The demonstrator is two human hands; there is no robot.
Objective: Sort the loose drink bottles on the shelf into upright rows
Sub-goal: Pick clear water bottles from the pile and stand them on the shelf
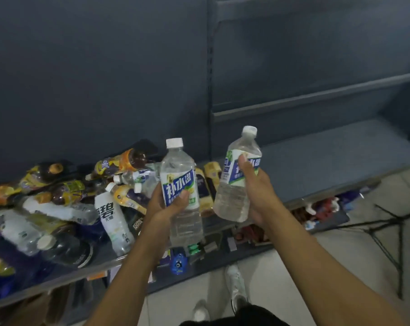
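Note:
My left hand [166, 203] grips a clear bottle [179, 170] with a white cap and a blue-white label, held upright above the shelf's front edge. My right hand [255, 187] grips a second clear bottle [234, 203] of the same kind, tilted a little to the right. A heap of loose bottles [65, 203] lies on its side on the left part of the grey shelf [328, 161]: brown tea bottles with yellow labels, clear ones, and a white bottle [112, 220] leaning near my left wrist.
The shelf's right part is bare grey board below a dark back wall and an upright post [210, 90]. A lower shelf [246, 238] holds small packaged goods. Black stand legs [392, 231] cross the tiled floor at right. My shoes [237, 285] show below.

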